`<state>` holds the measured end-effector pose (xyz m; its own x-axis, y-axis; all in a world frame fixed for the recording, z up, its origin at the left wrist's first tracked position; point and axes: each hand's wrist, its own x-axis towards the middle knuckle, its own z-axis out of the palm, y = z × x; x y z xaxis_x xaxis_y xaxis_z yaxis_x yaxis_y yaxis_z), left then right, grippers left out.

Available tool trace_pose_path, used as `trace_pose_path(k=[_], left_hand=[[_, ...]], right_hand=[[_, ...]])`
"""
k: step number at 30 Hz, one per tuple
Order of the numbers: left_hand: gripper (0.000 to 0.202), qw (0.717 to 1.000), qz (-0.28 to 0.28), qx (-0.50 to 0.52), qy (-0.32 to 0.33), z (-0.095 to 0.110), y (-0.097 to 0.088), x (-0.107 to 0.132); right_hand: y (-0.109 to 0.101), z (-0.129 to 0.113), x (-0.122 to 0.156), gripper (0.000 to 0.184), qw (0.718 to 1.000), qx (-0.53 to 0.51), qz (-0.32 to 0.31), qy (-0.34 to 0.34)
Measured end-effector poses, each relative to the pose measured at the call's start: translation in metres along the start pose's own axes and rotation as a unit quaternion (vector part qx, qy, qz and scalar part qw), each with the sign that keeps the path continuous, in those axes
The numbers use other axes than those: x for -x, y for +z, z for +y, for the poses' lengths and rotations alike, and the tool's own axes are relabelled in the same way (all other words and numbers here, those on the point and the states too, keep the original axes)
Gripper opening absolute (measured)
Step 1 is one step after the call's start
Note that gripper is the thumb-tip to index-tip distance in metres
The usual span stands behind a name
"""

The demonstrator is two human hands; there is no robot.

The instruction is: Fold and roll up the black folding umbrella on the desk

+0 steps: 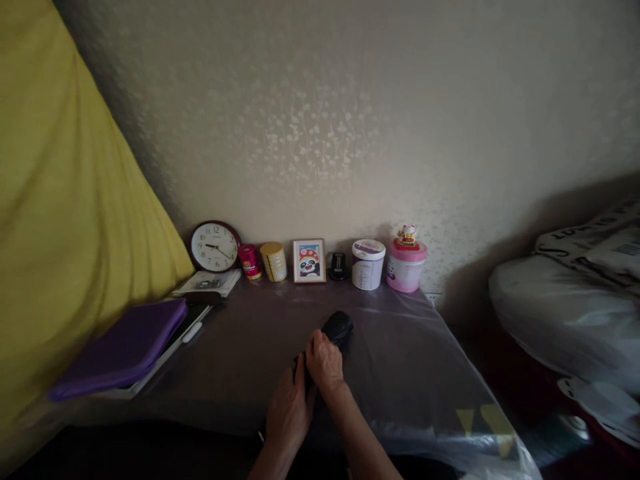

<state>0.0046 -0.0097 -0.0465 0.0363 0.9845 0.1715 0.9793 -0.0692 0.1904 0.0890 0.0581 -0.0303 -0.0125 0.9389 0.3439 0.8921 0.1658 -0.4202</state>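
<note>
Both my hands meet on a black object [338,327] that lies on the plastic-covered table [400,360], near its middle. My right hand [324,363] is closed over the object's near end, fingers curled on top. My left hand [289,410] lies just beside and below it, fingers pressed against the same dark object's lower end. The object's rounded far end sticks out past my right fingers; what it is I cannot make out.
Along the wall stand a round clock [215,246], a red can [249,261], a yellow can [274,261], a framed panda picture [309,261], a small black item [339,266], a white tub [368,264] and a pink tub [406,265]. A purple folder [125,347] lies left; bags [565,313] pile up right.
</note>
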Motion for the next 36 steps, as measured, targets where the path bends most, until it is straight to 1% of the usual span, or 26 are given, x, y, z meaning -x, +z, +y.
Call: trace_pose_path(k=[3,6,9,11,12,13,16,18,21,25,27,29,33,36], left_hand=[[0.047,1.0,0.017,-0.003,0.005,-0.002,0.004,0.0],[0.047,0.999,0.039,-0.011,0.013,-0.003,0.006,-0.001],[0.049,0.999,0.048,-0.018,0.013,-0.003,0.006,-0.002],[0.049,0.998,0.05,-0.023,0.01,-0.003,0.006,-0.002],[0.049,0.998,0.052,-0.025,0.009,-0.003,0.006,-0.002],[0.049,0.998,0.054,-0.026,0.007,-0.003,0.006,-0.003],[0.05,0.999,0.042,-0.01,0.0,-0.004,0.006,-0.005],[0.052,1.0,0.026,0.014,-0.006,-0.005,0.005,-0.006],[0.055,0.999,-0.004,0.05,-0.008,-0.009,0.003,-0.008],[0.065,0.995,-0.055,0.083,0.007,-0.016,-0.002,-0.006],[0.073,0.993,-0.07,0.099,0.015,-0.019,-0.006,-0.003],[0.077,0.991,-0.074,0.106,0.026,-0.021,-0.01,0.001],[0.07,0.992,-0.08,0.083,0.059,-0.023,-0.014,0.006],[0.065,0.989,-0.104,0.09,0.053,-0.028,-0.016,0.005]], right_hand=[[0.002,0.002,0.0,0.017,0.999,-0.049,0.014,0.004],[0.004,0.009,-0.001,0.017,0.985,-0.167,0.03,0.014],[0.001,0.026,0.003,0.017,0.946,-0.316,0.046,0.055],[-0.005,0.044,0.009,0.019,0.922,-0.372,0.068,0.087],[-0.008,0.054,0.013,0.02,0.918,-0.375,0.077,0.103],[-0.013,0.064,0.018,0.021,0.92,-0.363,0.084,0.118],[-0.024,0.09,0.035,0.023,0.949,-0.269,0.07,0.15],[-0.027,0.1,0.044,0.026,0.961,-0.217,0.062,0.161],[-0.027,0.102,0.052,0.028,0.969,-0.183,0.053,0.156],[-0.025,0.098,0.054,0.028,0.973,-0.173,0.047,0.144],[-0.025,0.098,0.054,0.029,0.972,-0.178,0.052,0.144],[-0.025,0.099,0.055,0.03,0.971,-0.18,0.054,0.146],[-0.026,0.1,0.056,0.03,0.97,-0.189,0.056,0.146],[-0.026,0.099,0.056,0.03,0.968,-0.195,0.063,0.144]])
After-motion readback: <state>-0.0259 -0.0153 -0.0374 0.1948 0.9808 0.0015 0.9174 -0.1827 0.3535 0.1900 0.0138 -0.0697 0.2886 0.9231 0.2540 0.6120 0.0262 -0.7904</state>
